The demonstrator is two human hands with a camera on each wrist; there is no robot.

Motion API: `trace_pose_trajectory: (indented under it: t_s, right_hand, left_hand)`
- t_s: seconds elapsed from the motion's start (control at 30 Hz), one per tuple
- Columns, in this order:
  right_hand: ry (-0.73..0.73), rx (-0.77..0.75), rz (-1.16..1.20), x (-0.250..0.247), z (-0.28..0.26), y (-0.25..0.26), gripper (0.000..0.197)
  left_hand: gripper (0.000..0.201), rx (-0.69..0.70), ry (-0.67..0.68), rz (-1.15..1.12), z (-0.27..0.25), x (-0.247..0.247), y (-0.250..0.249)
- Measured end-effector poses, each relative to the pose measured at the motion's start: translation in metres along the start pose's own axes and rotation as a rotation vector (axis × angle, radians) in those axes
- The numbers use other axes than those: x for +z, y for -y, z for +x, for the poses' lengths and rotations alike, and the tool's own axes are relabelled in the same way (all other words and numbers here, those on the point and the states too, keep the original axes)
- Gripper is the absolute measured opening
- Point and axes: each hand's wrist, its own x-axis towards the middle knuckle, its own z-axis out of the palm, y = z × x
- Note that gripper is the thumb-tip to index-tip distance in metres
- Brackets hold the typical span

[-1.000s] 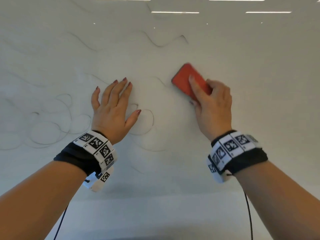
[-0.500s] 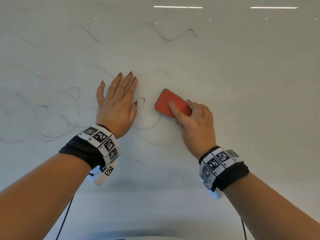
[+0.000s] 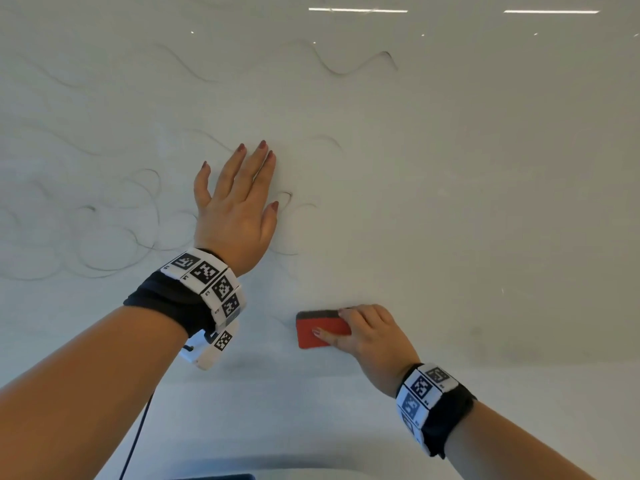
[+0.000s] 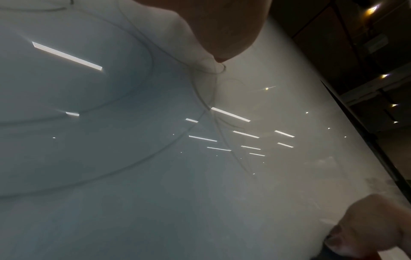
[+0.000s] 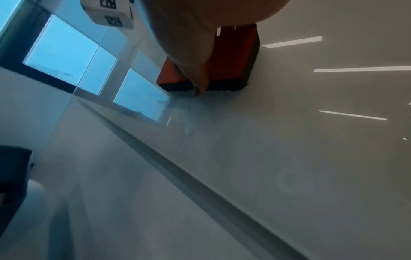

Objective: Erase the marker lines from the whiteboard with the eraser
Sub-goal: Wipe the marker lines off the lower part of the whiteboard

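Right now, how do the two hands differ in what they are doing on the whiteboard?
The left hand lies flat with straight fingers and holds nothing; the right hand grips the red eraser. The left hand sits higher, among the marker lines; the right hand is lower, where the whiteboard looks mostly wiped. Both wear tagged wristbands, and both bear on the whiteboard, the right through the eraser.

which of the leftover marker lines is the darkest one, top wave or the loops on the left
The top wavy line, up right of the left hand: its stroke reads darkest, while the loops on the left look fainter and half smeared.
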Motion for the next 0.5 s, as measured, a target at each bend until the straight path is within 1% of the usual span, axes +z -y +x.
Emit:
trace_pose_trajectory:
  t_s: [0.13, 0.2, 0.3, 0.4, 0.5]
  right_hand:
    - [0.055, -0.135, -0.066, -0.003, 0.003, -0.011, 0.063]
    - [-0.007, -0.107, -0.054, -0.006, 0.008, -0.02, 0.061]
    - [-0.181, 0.057, 0.0, -0.018, 0.026, -0.033, 0.06]
    - [-0.342, 0.259, 0.023, -0.046, 0.061, -0.049, 0.056]
    - [-0.436, 0.416, 0.037, -0.066, 0.094, -0.054, 0.05]
  left_hand:
    - [0.057, 0.0, 0.013, -0.002, 0.0, 0.0, -0.001]
    - [0.057, 0.005, 0.013, -0.002, 0.001, 0.0, 0.0]
    - [0.057, 0.01, 0.01, -0.004, 0.0, 0.0, 0.002]
    - [0.056, 0.02, 0.01, -0.003, 0.001, -0.002, 0.003]
    - [0.055, 0.014, 0.0, -0.002, 0.003, -0.007, 0.008]
